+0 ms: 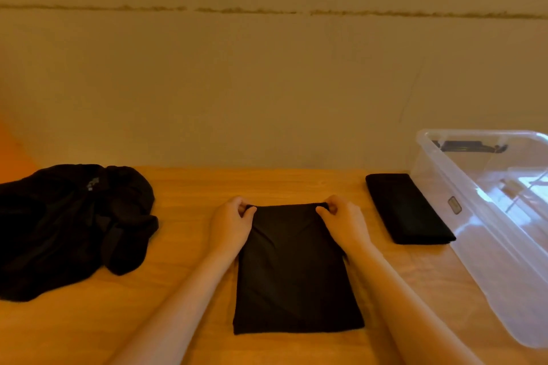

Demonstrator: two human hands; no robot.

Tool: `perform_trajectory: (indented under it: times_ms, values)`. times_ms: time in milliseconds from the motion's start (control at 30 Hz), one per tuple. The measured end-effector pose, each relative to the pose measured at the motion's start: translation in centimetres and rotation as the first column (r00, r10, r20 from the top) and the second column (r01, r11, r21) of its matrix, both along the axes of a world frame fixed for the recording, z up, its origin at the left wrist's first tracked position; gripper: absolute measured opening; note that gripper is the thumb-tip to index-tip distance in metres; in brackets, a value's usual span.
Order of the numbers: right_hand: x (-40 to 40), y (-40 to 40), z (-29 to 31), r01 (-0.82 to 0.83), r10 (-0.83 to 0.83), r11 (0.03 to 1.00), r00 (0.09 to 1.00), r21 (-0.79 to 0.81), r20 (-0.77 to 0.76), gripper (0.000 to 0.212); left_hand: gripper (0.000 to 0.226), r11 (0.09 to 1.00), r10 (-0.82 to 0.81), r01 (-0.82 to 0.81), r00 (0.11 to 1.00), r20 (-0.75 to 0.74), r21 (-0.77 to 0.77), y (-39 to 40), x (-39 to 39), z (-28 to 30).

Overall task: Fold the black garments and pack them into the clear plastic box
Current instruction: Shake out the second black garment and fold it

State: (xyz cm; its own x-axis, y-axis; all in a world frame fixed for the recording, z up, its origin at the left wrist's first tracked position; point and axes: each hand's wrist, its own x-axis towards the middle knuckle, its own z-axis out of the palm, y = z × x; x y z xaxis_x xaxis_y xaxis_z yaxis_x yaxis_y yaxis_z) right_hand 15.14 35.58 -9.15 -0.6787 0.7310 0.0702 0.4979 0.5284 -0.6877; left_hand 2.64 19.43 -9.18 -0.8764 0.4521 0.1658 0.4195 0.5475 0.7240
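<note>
Black garment half-folded, centre of surface, two hands, left and right, pinching its far corners, one folded garment right of it beside one clear box, one unfolded pile left.

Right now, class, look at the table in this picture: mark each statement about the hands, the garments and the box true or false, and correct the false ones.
1. Both hands pinch the far edge of the middle garment. True: the left hand and right hand hold its two far corners.
2. The folded garment lies inside the box. False: it lies on the table, beside the box.
3. An unfolded pile lies to the left. True.
4. The box is filled with garments. False: no garment shows inside it.
5. The middle garment is crumpled into a ball. False: it lies flat as a rectangle.
</note>
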Motion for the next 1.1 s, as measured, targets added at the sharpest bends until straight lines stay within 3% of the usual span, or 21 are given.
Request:
perform_trajectory:
  times_ms: [167,233,300,367,433,467,533,633,700,767,833,900,1000,1100]
  values:
    - [-0.7,-0.1,0.0,0.045,-0.046,0.999,0.997,0.016,0.056,0.030,0.014,0.999,0.034,-0.034,0.999,0.009,-0.030,0.2,-0.1,0.1]
    - [-0.3,-0.7,0.3,0.053,-0.061,0.987,0.997,0.150,0.050,0.035,0.019,0.992,0.030,-0.040,0.996,-0.086,-0.117,-0.3,0.1,0.5]
    - [0.3,-1.5,0.6,-0.041,0.037,0.916,0.999,0.400,0.016,0.040,0.032,0.966,-0.071,-0.002,0.959,-0.274,-0.257,-0.9,1.3,1.0]
    - [0.5,-2.1,0.9,-0.269,0.227,0.827,0.963,0.494,0.144,0.045,0.041,0.920,-0.245,0.111,0.912,-0.330,-0.375,-1.0,3.1,1.4]
    - [0.5,-2.5,0.6,-0.463,0.327,0.789,0.873,0.405,0.361,0.051,0.052,0.832,-0.363,0.207,0.905,-0.222,-0.514,-1.0,4.7,0.9]
    - [0.4,-2.4,0.3,-0.484,0.326,0.809,0.842,0.334,0.431,0.054,0.058,0.788,-0.369,0.228,0.918,-0.142,-0.572,-1.1,4.9,0.4]
    - [0.4,-1.7,0.1,-0.417,0.268,0.877,0.837,0.240,0.477,0.058,0.063,0.745,-0.316,0.242,0.949,-0.009,-0.622,-1.5,4.3,0.1]
    - [0.8,-0.9,0.8,-0.360,0.204,0.911,0.817,0.200,0.539,0.061,0.067,0.711,-0.280,0.241,0.959,0.049,-0.661,-2.8,3.2,0.6]
    - [1.9,-1.2,1.6,-0.381,0.227,0.902,0.817,0.202,0.530,0.065,0.067,0.719,-0.335,0.271,0.942,0.023,-0.640,-4.4,3.7,1.5]
    - [3.9,-2.2,2.5,-0.436,0.334,0.885,0.839,0.164,0.430,0.066,0.069,0.718,-0.482,0.400,0.876,0.008,-0.570,-6.7,5.3,2.3]
    - [6.7,-3.5,3.4,-0.517,0.468,0.853,0.819,0.071,0.331,0.067,0.077,0.639,-0.623,0.557,0.779,0.068,-0.531,-9.2,7.2,2.9]
    - [9.5,-5.2,3.8,-0.612,0.579,0.791,0.738,-0.018,0.348,0.076,0.080,0.558,-0.683,0.630,0.718,0.132,-0.540,-11.1,8.3,2.5]
    - [12.0,-6.9,2.7,-0.685,0.622,0.728,0.645,-0.026,0.445,0.086,0.074,0.623,-0.658,0.584,0.751,0.054,-0.520,-12.3,8.3,1.1]
    - [12.5,-6.8,1.0,-0.623,0.531,0.772,0.742,0.127,0.410,0.082,0.054,0.725,-0.604,0.500,0.791,-0.091,-0.474,-12.5,8.4,0.3]
